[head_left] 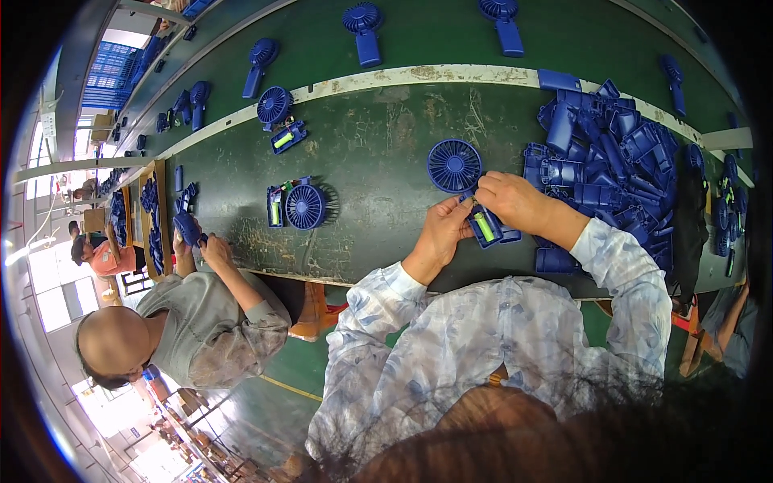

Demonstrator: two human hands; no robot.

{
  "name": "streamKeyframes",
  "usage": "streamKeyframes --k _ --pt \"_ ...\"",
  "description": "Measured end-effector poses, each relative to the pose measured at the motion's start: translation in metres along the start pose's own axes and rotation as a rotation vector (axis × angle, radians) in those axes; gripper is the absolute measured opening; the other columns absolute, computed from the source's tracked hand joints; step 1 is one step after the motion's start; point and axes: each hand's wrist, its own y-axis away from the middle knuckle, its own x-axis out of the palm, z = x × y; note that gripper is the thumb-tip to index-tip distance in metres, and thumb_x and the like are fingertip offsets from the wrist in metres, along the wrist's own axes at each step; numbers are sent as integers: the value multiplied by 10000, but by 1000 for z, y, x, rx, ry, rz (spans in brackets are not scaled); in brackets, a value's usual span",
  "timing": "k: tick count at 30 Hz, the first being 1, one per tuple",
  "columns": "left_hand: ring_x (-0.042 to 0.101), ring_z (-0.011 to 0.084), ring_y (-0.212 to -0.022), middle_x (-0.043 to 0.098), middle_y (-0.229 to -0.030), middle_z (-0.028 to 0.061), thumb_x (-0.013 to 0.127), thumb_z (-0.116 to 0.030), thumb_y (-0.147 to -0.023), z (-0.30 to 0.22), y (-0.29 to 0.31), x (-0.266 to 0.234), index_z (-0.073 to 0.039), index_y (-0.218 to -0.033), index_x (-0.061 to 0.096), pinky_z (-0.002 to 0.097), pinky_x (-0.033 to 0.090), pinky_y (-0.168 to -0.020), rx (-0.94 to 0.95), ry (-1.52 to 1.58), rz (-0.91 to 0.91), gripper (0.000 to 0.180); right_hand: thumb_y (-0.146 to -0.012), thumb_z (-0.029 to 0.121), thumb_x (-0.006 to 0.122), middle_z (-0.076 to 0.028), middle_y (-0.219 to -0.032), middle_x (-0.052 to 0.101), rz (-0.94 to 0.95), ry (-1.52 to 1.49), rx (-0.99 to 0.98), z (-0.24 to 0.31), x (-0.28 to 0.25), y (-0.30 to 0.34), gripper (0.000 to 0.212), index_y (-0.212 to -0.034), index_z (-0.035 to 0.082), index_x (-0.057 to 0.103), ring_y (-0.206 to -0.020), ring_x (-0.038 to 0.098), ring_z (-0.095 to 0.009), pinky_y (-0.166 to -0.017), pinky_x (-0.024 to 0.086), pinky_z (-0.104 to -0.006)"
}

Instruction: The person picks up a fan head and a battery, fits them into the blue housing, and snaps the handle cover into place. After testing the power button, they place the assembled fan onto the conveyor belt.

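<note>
A blue handheld fan (pixel 456 166) has its round grille on the green worktable and its opened handle toward me. Inside that handle shows a yellow-green battery (pixel 484 226). My left hand (pixel 440 233) is closed on the handle from the left, thumb and fingers near the neck. From the right, my right hand (pixel 509 200) reaches over the neck, its fingers pinched together there; whatever small part they may hold is hidden. To the right of my right hand lies a large heap of blue plastic handle shells (pixel 604 173).
Two opened fans, one a blue fan (pixel 306 206), lie left on the worktable (pixel 370 153). Beyond a pale rail (pixel 427 75), finished-looking fans, including a blue fan (pixel 363 34), lie on a green surface. A seated co-worker (pixel 201 326) handles a blue part at left.
</note>
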Motion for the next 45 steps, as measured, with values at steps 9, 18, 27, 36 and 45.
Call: streamKeyframes --k 9,18,27,36,45 --pt "631 90 -640 653 -812 25 557 -219 -971 -2 1 2 -48 -952 605 237 536 -568 5 7 -37 179 -744 71 601 -101 -805 540 -73 -64 32 0 0 -1 82 -799 44 547 -792 577 -293 -654 490 -389" --pt "555 77 -568 630 -746 30 540 -155 -976 0 -4 -5 -30 -819 615 242 458 -478 21 12 -106 214 -757 145 618 -62 -789 523 28 -18 -187 42 -16 -10 52 -776 102 594 -835 566 -235 -671 447 -355" --pt "612 92 -614 635 -777 7 578 -224 -961 -1 0 2 -54 -921 619 215 509 -533 -14 13 -71 179 -747 94 625 -96 -854 581 18 -162 110 34 -1 5 69 -782 47 590 -831 592 -281 -711 496 -395" --pt "639 90 -692 650 -843 4 573 -217 -963 4 -4 -8 -67 -963 619 244 543 -584 -10 -16 -30 157 -746 78 603 -90 -837 515 -128 -73 167 46 4 15 50 -768 50 568 -822 554 -263 -684 489 -377" --pt "648 107 -698 658 -849 32 578 -212 -956 -1 1 4 -49 -986 620 258 562 -603 9 17 -31 171 -755 137 598 -32 -829 505 71 292 57 63 -25 21 190 -909 39 651 -826 511 -179 -650 413 -320"
